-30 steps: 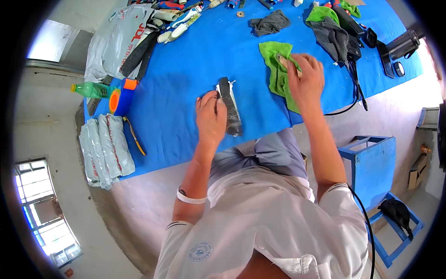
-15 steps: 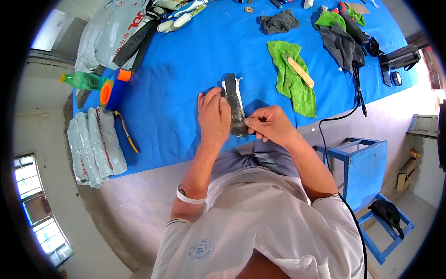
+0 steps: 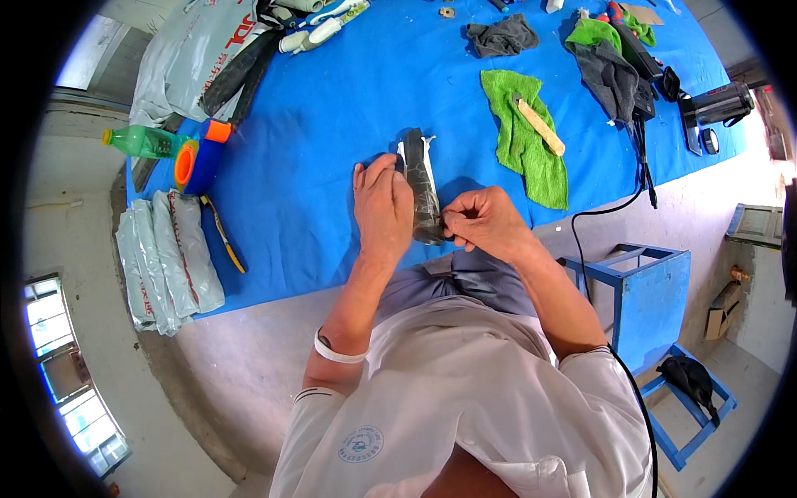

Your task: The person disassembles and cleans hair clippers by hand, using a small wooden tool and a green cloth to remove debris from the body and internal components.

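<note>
A long, dark bundle (image 3: 424, 199) in creased, shiny black wrapping lies on the blue-covered table near its front edge, pointing away from me. White material pokes out at its far end. My left hand (image 3: 384, 203) grips its left side, its fingers bent over toward the far part; the left fingertips are partly hidden. At the bundle's near right end, my right hand (image 3: 481, 220) pinches the edge of the wrapping between thumb and forefinger, the other fingers curled under. Right of the bundle lies a green cloth (image 3: 513, 95) with a wooden-handled tool (image 3: 541, 127) on it.
Grey plastic packets (image 3: 193, 249), a toothbrush-like stick (image 3: 224, 236), a blue-and-orange container (image 3: 203, 158) and a green bottle (image 3: 145, 142) sit at left. Grey cloths (image 3: 502, 36), black cables (image 3: 642, 158) and a black cylindrical device (image 3: 718, 105) lie right. A blue stool (image 3: 656, 303) stands beside the table.
My right thumb and forefinger have shifted slightly right and toward me along the bundle's near end. The left hand keeps nearly the same place.
</note>
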Demonstrator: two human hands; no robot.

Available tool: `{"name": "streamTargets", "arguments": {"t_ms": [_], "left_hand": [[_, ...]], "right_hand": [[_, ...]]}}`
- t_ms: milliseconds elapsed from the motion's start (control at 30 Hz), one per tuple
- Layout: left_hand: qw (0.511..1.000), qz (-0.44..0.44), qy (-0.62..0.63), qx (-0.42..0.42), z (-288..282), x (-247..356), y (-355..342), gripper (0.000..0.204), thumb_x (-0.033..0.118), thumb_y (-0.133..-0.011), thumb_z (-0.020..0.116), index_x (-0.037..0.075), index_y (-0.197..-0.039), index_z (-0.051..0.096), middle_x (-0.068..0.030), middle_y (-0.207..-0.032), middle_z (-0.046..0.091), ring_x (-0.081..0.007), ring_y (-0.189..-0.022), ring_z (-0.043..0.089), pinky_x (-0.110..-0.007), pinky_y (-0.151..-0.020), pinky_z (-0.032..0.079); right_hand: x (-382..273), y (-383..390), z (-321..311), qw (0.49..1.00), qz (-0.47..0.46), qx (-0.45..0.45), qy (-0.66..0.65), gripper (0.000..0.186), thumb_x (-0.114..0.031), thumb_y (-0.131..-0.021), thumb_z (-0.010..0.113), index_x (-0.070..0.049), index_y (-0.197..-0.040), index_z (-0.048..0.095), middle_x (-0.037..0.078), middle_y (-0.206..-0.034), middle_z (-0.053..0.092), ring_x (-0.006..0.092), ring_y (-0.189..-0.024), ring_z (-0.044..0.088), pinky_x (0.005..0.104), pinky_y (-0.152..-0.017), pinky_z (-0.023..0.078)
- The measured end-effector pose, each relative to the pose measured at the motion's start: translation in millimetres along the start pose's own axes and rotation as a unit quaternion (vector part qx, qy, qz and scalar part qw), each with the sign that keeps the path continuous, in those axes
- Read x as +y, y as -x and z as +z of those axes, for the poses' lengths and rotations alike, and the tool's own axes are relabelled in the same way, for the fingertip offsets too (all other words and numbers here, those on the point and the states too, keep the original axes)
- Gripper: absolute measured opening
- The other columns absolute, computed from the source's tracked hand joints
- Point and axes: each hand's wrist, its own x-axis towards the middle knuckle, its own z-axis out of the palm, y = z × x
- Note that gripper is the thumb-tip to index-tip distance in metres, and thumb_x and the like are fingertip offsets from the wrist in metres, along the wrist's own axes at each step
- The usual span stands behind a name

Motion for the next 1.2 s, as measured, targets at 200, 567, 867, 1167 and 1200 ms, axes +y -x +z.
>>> {"name": "streamTargets", "arguments": {"t_ms": [200,567,867,1167,1200], "left_hand": [[1.0,0.001,0.006,0.007,-0.1,-0.3,0.8,0.028,0.01,-0.093,0.045,-0.008,-0.102,0.064,-0.017,-0.116,0.063,-0.0373,-0.105,0.058,-0.052,-0.111,0.03],[1.0,0.002,0.013,0.013,0.9,0.1,0.7,0.025,0.009,-0.092,0.046,-0.007,-0.099,0.063,-0.0167,-0.114,0.063,-0.0373,-0.103,0.057,-0.052,-0.11,0.031],[1.0,0.008,0.013,0.016,1.5,-1.4,0.8,0.022,0.009,-0.092,0.047,-0.005,-0.095,0.063,-0.0167,-0.113,0.063,-0.0375,-0.102,0.057,-0.052,-0.11,0.031],[1.0,0.012,0.009,0.015,1.7,-1.0,0.0,0.02,0.009,-0.092,0.047,-0.003,-0.085,0.061,-0.0158,-0.113,0.064,-0.0371,-0.101,0.057,-0.053,-0.109,0.032],[1.0,0.013,0.009,0.015,2.1,-0.9,0.0,0.02,0.009,-0.092,0.047,-0.003,-0.085,0.061,-0.0157,-0.114,0.064,-0.0371,-0.102,0.057,-0.053,-0.109,0.032]], "right_hand": [[-10.0,4.2,0.2,1.0,0.009,-0.007,-0.012,0.024,-0.021,-0.087,0.069,0.003,-0.082,0.069,0.005,-0.069,0.065,0.0095,-0.06,0.06,0.0245,-0.052,0.049],[11.5,8.9,1.0,0.99,-0.124,0.004,-0.063,0.019,-0.005,-0.088,0.066,-0.003,-0.106,0.071,0.003,-0.086,0.067,0.008,-0.068,0.06,0.024,-0.056,0.048],[26.5,4.3,6.9,0.938,-0.32,0.064,0.117,0.014,-0.003,-0.086,0.069,-0.003,-0.1,0.069,0.011,-0.094,0.065,0.0226,-0.075,0.063,0.0311,-0.064,0.05],[21.7,3.7,9.4,0.91,-0.366,0.065,0.182,0.005,-0.002,-0.091,0.058,-0.001,-0.095,0.054,0.016,-0.091,0.058,0.0348,-0.078,0.06,0.039,-0.068,0.049],[22.6,3.5,9.9,0.911,-0.364,0.068,0.183,0.005,-0.002,-0.092,0.058,-0.001,-0.095,0.054,0.016,-0.09,0.057,0.0349,-0.077,0.06,0.0396,-0.067,0.049]]}}
